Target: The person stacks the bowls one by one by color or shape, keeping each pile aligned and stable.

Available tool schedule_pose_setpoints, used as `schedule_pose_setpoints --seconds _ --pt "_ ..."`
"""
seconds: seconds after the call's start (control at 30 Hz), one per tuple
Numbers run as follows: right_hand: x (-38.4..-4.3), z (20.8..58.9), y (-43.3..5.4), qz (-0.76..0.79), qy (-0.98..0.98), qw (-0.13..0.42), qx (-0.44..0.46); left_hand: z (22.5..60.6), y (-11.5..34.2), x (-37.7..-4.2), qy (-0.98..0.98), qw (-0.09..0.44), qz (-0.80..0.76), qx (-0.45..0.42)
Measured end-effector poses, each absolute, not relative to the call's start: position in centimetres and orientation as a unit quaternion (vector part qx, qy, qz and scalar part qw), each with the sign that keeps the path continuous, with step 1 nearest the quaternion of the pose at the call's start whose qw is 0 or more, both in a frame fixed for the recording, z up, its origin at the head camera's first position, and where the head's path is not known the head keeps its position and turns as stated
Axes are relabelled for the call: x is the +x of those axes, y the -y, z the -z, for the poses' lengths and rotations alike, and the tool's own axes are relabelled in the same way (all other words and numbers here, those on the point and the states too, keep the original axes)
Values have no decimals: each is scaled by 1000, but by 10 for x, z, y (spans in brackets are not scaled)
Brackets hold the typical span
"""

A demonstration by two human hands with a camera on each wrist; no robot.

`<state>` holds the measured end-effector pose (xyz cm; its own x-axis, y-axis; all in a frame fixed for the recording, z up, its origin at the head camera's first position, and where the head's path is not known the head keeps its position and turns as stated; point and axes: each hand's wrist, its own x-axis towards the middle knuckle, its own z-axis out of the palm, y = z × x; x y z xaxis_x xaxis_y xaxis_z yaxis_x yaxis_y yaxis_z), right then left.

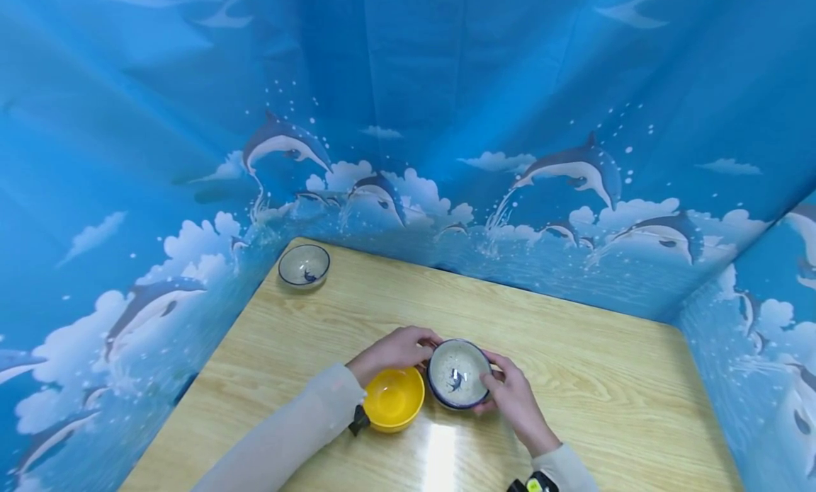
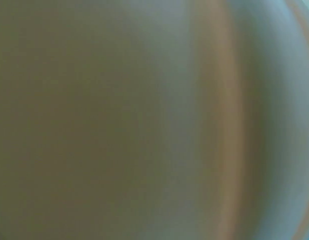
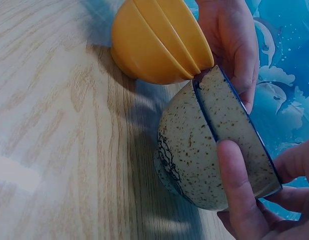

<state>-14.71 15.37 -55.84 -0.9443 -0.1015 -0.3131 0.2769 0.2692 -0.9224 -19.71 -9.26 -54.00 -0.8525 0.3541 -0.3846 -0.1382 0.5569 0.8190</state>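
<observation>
My right hand [image 1: 515, 400] grips a speckled bowl [image 1: 459, 374] with a dark blue rim and a small blue drawing inside. In the right wrist view this upper bowl [image 3: 239, 135] sits nested in a second speckled bowl [image 3: 187, 145], which stands on the table; my right thumb [image 3: 237, 175] presses the upper one's outer side. At the opposite rim, my left hand [image 1: 403, 349] holds the bowls' edge, its fingertips partly hidden. Beside them, under my left wrist, stands a stack of yellow bowls [image 1: 394, 400]. The left wrist view is too blurred to read.
Another speckled bowl [image 1: 304, 267] with a blue rim stands at the table's far left corner. The wooden table [image 1: 593, 393] meets a blue dolphin-print sheet [image 1: 414, 124] along its back and sides.
</observation>
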Motion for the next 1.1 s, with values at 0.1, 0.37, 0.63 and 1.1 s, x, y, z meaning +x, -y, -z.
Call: schedule_pose_setpoints --seconds 0.1,0.37,0.63,1.1 --pt "-148 559 -155 603 -780 159 52 539 93 -197 -840 263 -470 63" --pt "-148 561 -159 591 -791 154 34 537 103 -198 -840 262 -468 75" --pt "-147 567 -162 576 -800 162 39 541 117 -197 -831 255 -485 100" --pt "-146 570 -161 595 -785 166 54 541 134 -203 -825 230 -514 43"
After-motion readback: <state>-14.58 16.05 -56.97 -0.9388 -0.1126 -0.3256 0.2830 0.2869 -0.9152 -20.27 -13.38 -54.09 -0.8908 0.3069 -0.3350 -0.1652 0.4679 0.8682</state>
